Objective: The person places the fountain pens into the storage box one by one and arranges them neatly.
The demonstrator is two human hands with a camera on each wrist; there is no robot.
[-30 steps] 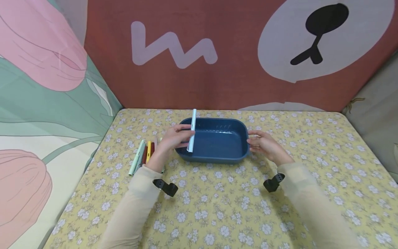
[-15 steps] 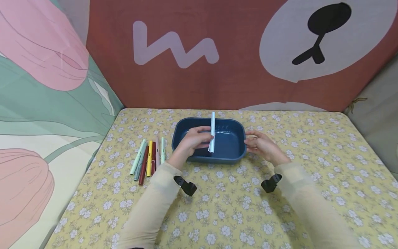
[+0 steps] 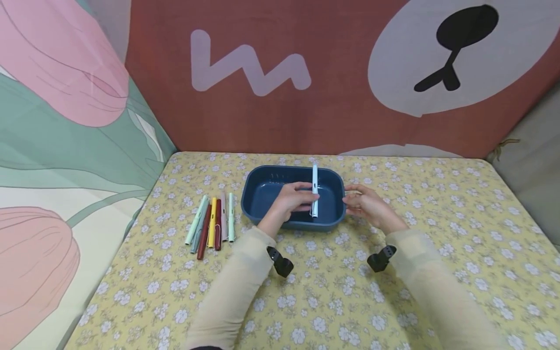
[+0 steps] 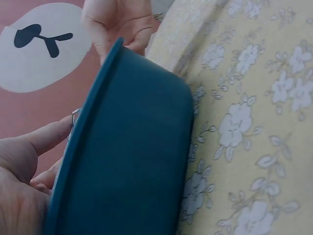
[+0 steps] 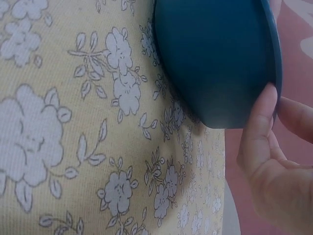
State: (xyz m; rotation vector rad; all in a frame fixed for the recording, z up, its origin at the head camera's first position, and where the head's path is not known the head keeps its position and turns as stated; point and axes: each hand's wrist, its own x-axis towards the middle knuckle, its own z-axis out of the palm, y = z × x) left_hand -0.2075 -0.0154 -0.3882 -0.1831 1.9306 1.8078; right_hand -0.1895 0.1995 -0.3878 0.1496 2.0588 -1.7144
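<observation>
The left hand (image 3: 295,198) pinches the pen (image 3: 315,177) over the right end of the tray (image 3: 315,226); the right hand's (image 3: 372,205) fingers clamp its rim. This looks like placing; next calls for lowering the pen, then loosening

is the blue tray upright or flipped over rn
Upright: the head view looks down into the blue tray, its opening facing up and its inside floor showing.

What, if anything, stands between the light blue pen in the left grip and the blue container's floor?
Nothing visible. The left grip holds the light blue pen over the blue container, hiding part of its floor; the right grip is at the right end, not between.
</observation>
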